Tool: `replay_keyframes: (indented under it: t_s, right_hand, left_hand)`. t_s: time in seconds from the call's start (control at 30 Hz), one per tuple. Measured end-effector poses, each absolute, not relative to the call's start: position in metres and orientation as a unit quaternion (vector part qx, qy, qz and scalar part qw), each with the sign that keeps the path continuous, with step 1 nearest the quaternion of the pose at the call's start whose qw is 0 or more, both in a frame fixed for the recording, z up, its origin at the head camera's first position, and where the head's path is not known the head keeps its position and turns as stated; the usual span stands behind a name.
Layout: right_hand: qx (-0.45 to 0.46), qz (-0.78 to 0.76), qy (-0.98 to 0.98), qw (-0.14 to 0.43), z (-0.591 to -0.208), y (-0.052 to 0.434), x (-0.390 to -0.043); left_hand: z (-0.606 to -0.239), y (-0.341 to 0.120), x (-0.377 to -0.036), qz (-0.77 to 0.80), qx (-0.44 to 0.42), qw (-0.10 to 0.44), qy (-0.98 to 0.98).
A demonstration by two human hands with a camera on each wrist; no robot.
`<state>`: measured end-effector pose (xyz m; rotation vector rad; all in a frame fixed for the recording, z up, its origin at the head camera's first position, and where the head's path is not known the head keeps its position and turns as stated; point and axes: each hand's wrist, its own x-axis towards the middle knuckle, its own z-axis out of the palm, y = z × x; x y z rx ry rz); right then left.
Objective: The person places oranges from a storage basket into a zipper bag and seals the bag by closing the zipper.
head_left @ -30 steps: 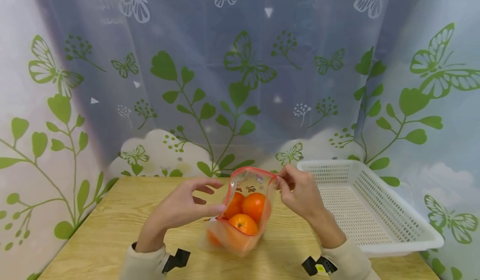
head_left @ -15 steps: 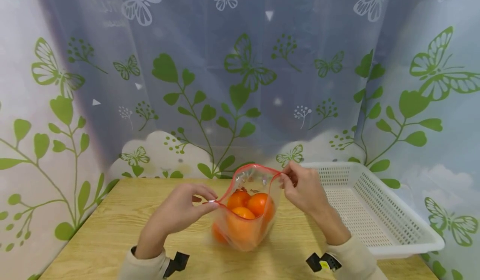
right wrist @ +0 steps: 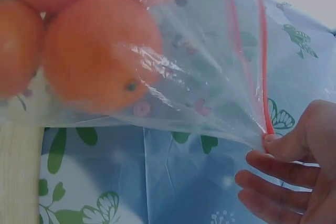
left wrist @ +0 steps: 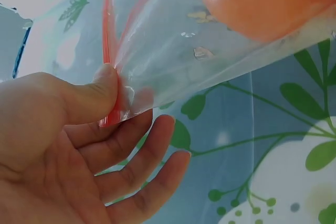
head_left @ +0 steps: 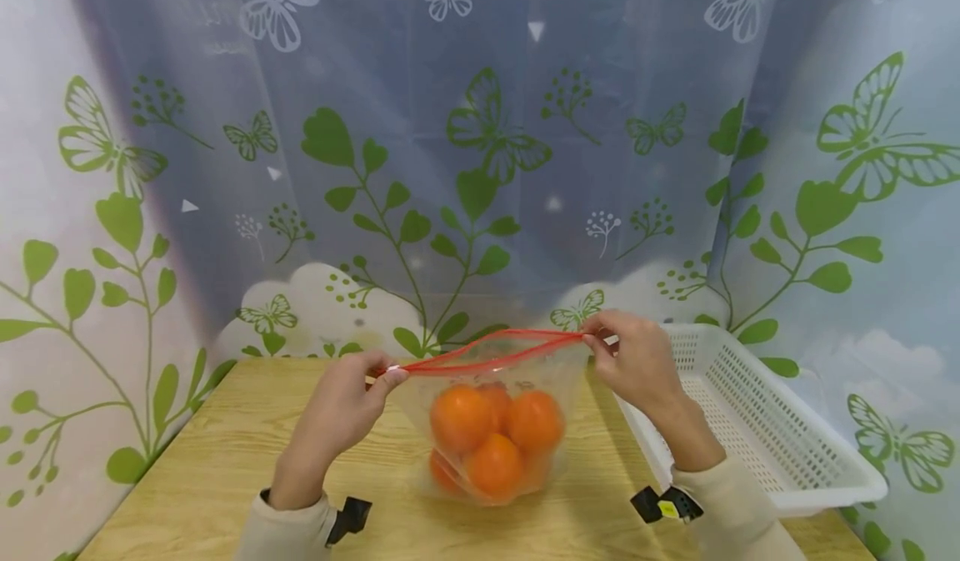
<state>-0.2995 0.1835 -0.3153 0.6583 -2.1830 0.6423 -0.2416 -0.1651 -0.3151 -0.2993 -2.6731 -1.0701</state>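
The left end of the bag's red zip strip (head_left: 487,353) is pinched by the left hand (head_left: 341,415), thumb pressed against the side of the forefinger; in the left wrist view the other fingers (left wrist: 142,163) are seen spread loosely below the pinch. The right end of the strip is pinched in the same way by the right hand (head_left: 637,365), with its remaining fingers (right wrist: 273,179) relaxed beneath. Nothing else is held by either hand.

Between the two pinches the strip is drawn taut, so that its long axis runs from hand to hand, left to right across the view and slightly higher at the right. The two lips are brought close together along most of the length, though whether they are pressed shut cannot be told. The clear plastic bag (head_left: 491,428) hangs below the strip, midway between the hands and equally near to each, and several oranges (head_left: 487,436) are bunched in its lower part. Its bottom is seen at, or just above, the wooden worktop (head_left: 210,461); contact cannot be made out.

A white perforated basket (head_left: 757,428) is set on the worktop just to the right of the right hand. A curtain printed with butterflies and leaves (head_left: 480,144) is hung behind.
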Motion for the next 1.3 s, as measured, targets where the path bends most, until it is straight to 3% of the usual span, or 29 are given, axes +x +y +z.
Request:
replay_keyframes:
  t_s: [0.2, 0.57, 0.93, 1.1, 1.3]
  right_hand:
    - [0.240, 0.227, -0.875, 0.354, -0.311, 0.189, -0.300]
    - [0.238, 0.171, -0.909, 0.297, -0.302, 0.191, -0.303]
    - [0.279, 0.091, -0.890, 0.347, -0.289, 0.139, -0.293]
    - [0.317, 0.059, -0.875, 0.362, -0.285, 0.100, -0.285]
    - [0.361, 0.050, -0.877, 0.314, -0.276, 0.060, -0.279]
  left_hand:
    - [-0.317, -0.168, -0.245, -0.360, -0.087, 0.150, -0.917]
    - [-0.330, -0.166, -0.255, -0.326, -0.116, 0.281, -0.895]
    - [-0.328, -0.159, -0.264, -0.222, -0.171, 0.429, -0.859]
    - [-0.325, -0.151, -0.262, -0.215, -0.184, 0.440, -0.852]
    - [-0.323, -0.144, -0.261, -0.195, -0.191, 0.435, -0.858]
